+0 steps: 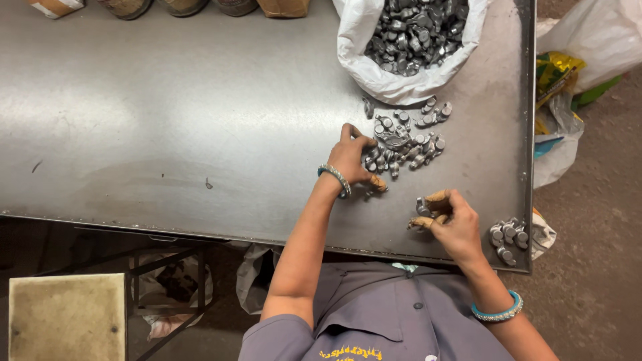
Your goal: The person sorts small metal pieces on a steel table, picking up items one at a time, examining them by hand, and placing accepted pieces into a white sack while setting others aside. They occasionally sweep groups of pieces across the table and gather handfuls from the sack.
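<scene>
Steel table (pixel 167 100): white sack (pixel 354 40), loose metal parts (pixel 404 137).

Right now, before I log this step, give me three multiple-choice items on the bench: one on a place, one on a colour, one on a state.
1. Where does the white sack of metal parts sit?
A. the steel table's far right part
B. the floor
C. the stool

2. What colour is the bangle on the right wrist?
A. red
B. turquoise
C. black

3. What is the right hand doing?
A. lying flat and empty
B. pinching a small metal part
C. gripping the sack

Answers: 1 A, it stands at the far edge by the loose pile; 2 B, the band is blue-green; 3 B, the fingertips close on one piece.
</scene>
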